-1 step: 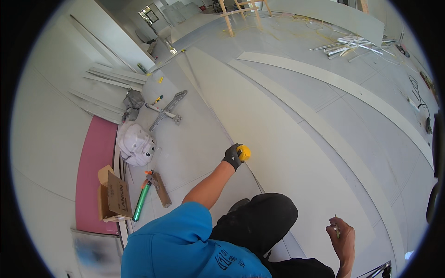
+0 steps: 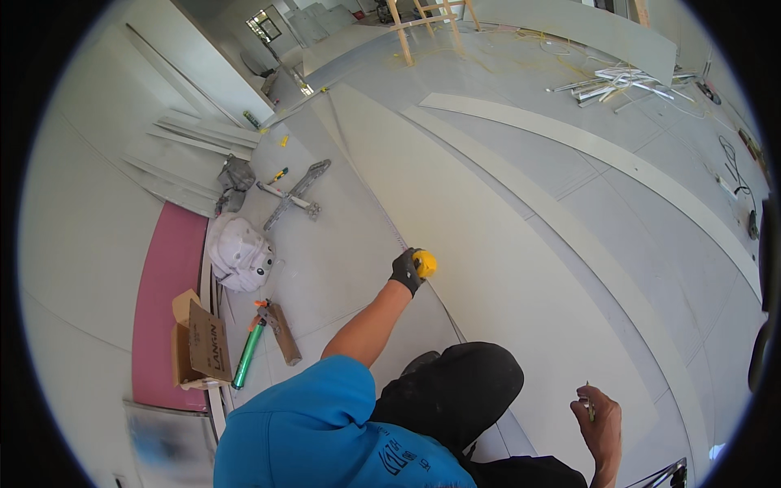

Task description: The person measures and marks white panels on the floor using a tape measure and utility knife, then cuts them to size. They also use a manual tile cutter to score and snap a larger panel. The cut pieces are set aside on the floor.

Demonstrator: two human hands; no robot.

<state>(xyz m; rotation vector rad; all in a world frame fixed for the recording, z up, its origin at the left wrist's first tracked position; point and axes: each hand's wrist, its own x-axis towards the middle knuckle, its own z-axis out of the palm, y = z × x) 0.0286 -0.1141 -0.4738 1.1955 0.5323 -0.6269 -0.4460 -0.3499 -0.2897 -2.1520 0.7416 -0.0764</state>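
Observation:
In a dark glove, my left hand (image 2: 405,272) is closed round a yellow tape measure (image 2: 425,263) at the left edge of a long cream-white board (image 2: 504,268) lying on the floor. A thin strip of tape blade (image 2: 399,238) seems to run from it along that edge toward the far end. Bare and raised over the board's near right part, my right hand (image 2: 602,423) pinches a short, slim pencil (image 2: 587,398) with its point up. My bent knee (image 2: 480,374) in black trousers is between the two hands.
Narrow board strips (image 2: 602,146) lie to the right. At left are an open carton (image 2: 207,346), a green caulking gun (image 2: 249,354), a pale backpack (image 2: 242,252) and a grey metal tool (image 2: 297,195). Metal offcuts (image 2: 622,84) and a wooden stand (image 2: 423,28) are farther off.
My left hand with the tape measure has shifted very slightly up and left. The pencil in my right hand has tilted a little. Everything else stays in place.

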